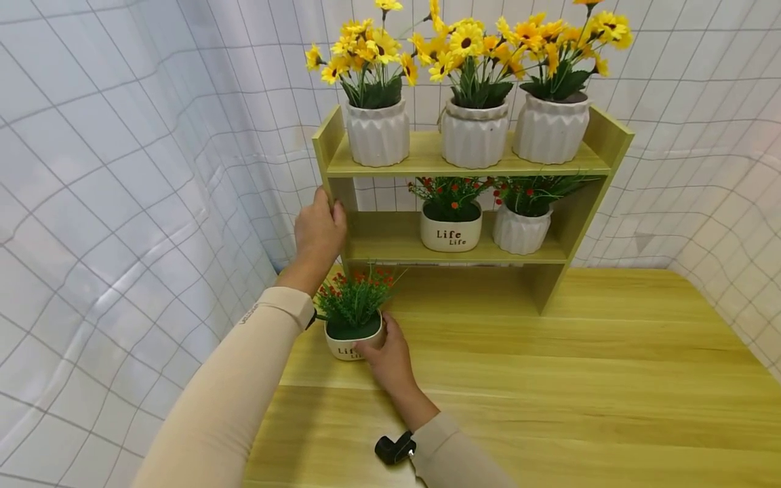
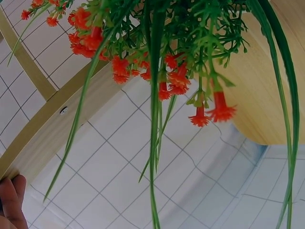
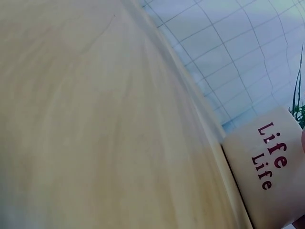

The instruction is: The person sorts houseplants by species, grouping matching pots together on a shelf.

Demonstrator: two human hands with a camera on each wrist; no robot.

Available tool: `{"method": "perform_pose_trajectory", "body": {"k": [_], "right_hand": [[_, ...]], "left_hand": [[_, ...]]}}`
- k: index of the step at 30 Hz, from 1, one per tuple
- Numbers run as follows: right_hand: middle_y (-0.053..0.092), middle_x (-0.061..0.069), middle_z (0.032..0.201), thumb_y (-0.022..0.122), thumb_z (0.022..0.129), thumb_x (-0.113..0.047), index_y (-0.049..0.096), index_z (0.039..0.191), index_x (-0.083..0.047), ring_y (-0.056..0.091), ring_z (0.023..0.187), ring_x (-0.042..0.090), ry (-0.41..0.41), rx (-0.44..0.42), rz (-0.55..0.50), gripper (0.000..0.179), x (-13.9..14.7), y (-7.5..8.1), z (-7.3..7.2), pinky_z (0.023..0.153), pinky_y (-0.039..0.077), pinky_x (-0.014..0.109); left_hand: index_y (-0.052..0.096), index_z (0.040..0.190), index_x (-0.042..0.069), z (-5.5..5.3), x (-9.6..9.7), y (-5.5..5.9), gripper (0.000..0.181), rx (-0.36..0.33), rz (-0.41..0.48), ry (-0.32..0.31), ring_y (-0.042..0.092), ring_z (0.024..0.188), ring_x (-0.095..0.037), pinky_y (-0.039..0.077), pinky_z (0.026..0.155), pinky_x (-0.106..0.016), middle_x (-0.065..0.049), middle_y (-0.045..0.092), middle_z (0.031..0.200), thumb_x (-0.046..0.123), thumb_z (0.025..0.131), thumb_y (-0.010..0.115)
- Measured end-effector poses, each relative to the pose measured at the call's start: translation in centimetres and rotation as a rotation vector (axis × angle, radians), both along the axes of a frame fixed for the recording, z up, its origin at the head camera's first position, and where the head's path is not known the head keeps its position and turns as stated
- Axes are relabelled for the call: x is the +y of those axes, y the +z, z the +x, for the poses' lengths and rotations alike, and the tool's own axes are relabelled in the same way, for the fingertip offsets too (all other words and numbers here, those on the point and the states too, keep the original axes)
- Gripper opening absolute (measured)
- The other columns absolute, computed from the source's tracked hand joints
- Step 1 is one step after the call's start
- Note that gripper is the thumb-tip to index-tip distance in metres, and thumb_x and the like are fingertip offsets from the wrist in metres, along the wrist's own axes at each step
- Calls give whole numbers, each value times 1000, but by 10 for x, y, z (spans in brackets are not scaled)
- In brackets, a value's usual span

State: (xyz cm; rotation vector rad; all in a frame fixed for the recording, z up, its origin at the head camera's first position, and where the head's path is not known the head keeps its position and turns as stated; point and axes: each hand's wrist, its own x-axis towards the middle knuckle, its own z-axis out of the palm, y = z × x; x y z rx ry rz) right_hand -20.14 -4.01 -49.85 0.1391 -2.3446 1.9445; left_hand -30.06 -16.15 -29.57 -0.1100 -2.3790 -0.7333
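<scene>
My left hand grips the left side panel of a wooden shelf at its middle level; in the left wrist view its fingers curl at the panel's edge. Lower down, my right hand holds a cream oval pot by its right side, thumb across the front. This pot bears "Life" lettering and a plant with small red flowers, and it is at the table left of the shelf's foot. The right wrist view shows the lettered pot close to the table surface.
Three white ribbed pots with yellow flowers line the shelf top. On the middle shelf stand another "Life" pot and a white ribbed pot, both red-flowered. The wooden table extends right; checked curtains surround it.
</scene>
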Motion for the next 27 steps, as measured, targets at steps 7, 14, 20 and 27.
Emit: {"method": "perform_pose_trajectory", "body": {"k": [7, 14, 20, 27], "right_hand": [[46, 20, 145, 83, 82, -24, 36, 149, 2, 45, 133, 36, -13, 18, 15, 86, 0, -3, -2, 105, 38, 51], [51, 19, 140, 85, 79, -30, 43, 145, 1, 50, 127, 35, -38, 46, 47, 84, 3, -2, -1, 101, 42, 51], [51, 17, 140, 87, 77, -29, 45, 144, -1, 51, 127, 33, -41, 23, 23, 84, 9, -2, -1, 99, 44, 49], [46, 18, 144, 86, 78, -26, 41, 146, -1, 47, 131, 33, 8, 4, -34, 86, 13, -4, -1, 103, 42, 47]], "left_hand": [[55, 117, -2, 0, 1, -1, 26, -3, -3, -9, 67, 82, -48, 51, 67, -56, -30, 68, 92, 19, 103, 50], [55, 107, -2, 1, 0, -3, 22, 32, -4, -30, 67, 75, -47, 50, 62, -55, -29, 68, 86, 18, 103, 50], [56, 109, -2, 1, 0, -2, 21, 29, 0, -27, 66, 76, -47, 50, 63, -56, -29, 67, 87, 17, 103, 51], [55, 107, -2, 2, -1, -1, 20, 27, 10, -29, 66, 77, -47, 50, 63, -56, -28, 67, 86, 17, 102, 52]]}}
